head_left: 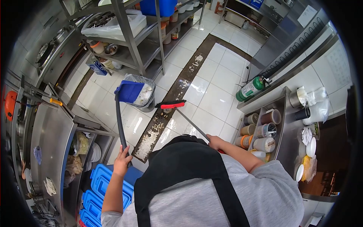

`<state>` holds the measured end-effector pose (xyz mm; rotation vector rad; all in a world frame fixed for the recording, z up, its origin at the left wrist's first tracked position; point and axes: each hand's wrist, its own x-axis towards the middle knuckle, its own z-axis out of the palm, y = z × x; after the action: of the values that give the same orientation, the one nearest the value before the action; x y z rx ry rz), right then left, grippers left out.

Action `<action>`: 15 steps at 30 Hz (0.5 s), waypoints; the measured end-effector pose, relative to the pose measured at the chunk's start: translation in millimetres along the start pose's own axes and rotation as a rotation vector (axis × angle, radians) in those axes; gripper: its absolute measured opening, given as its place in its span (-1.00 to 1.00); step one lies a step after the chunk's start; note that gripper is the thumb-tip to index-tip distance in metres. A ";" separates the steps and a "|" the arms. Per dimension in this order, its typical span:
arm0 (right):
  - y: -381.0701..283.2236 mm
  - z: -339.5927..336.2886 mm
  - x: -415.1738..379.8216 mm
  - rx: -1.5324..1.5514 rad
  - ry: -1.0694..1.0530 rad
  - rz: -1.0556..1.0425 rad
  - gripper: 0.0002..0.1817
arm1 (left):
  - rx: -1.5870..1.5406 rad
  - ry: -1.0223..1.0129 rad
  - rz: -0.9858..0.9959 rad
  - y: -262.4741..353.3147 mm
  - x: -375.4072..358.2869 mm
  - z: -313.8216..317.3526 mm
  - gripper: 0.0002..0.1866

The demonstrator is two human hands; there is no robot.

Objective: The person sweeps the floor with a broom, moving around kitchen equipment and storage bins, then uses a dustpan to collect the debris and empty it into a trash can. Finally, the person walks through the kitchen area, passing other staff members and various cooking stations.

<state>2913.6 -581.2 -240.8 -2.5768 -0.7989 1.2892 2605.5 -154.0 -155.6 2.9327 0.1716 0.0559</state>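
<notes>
My left hand [121,162] is wrapped round the dark handle of a blue dustpan [130,92]. The dustpan is tilted over a lined trash bin [148,104], and pale debris lies at its right side. My right hand [215,143] grips the grey pole of a broom [172,104] with a red head and dark bristles. The broom head rests across a dark floor channel [162,118], just right of the bin. White crumbs and patches are scattered along the channel.
Steel shelves [132,38] with tubs stand behind the bin. A steel counter [51,140] is at left, above blue lidded boxes [102,179]. On the right are a green cylinder [251,89] and a shelf of containers [280,142]. The white floor tiles [213,99] look wet.
</notes>
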 end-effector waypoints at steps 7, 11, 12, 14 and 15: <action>5.6 11.6 8.2 -0.020 0.025 -0.040 -0.22 | -0.048 -0.017 -0.048 -11.1 0.2 -9.8 -0.79; 6.4 14.0 11.2 0.107 0.070 -0.022 -0.23 | -0.043 -0.021 -0.093 -15.9 -12.3 -7.7 -0.79; 5.4 13.9 9.8 0.183 0.104 -0.020 -0.23 | -0.040 -0.018 -0.123 -19.7 -12.4 -10.5 -0.79; 4.3 12.2 11.1 0.233 0.062 -0.010 -0.22 | -0.103 0.028 -0.102 -26.9 -10.0 -15.9 -0.79; 5.1 9.0 14.9 0.300 0.039 0.019 -0.21 | -0.100 0.036 -0.119 -26.7 -8.4 -19.2 -0.79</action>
<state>2915.8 -578.6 -258.5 -2.3678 -0.5287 1.2521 2593.2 -125.2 -142.4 2.8171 0.3384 0.0967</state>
